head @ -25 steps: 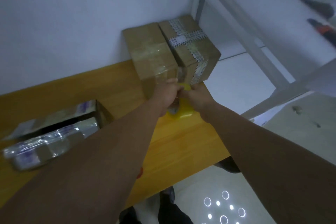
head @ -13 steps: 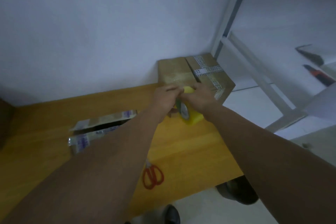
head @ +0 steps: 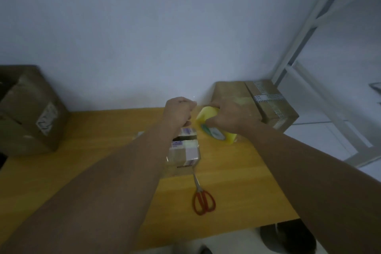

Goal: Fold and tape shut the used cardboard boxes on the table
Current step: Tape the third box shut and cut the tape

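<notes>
Yellow tape roll (head: 216,130) gripped in the right hand (head: 229,115) over the counter (head: 103,130), left hand (head: 179,112) fisted just beside it, can't tell if it's pinching anything.

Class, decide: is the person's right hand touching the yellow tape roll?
Touching. The head view shows the right hand gripping the yellow tape roll, fingers curled over its rim.

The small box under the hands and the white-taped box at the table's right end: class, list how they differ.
The small box shows a dark gap between its flaps; the white-taped box is closed, tape crossing its top. The small box sits mid-table; the white-taped box stands at the right end. Both are brown cardboard on the table.
</notes>
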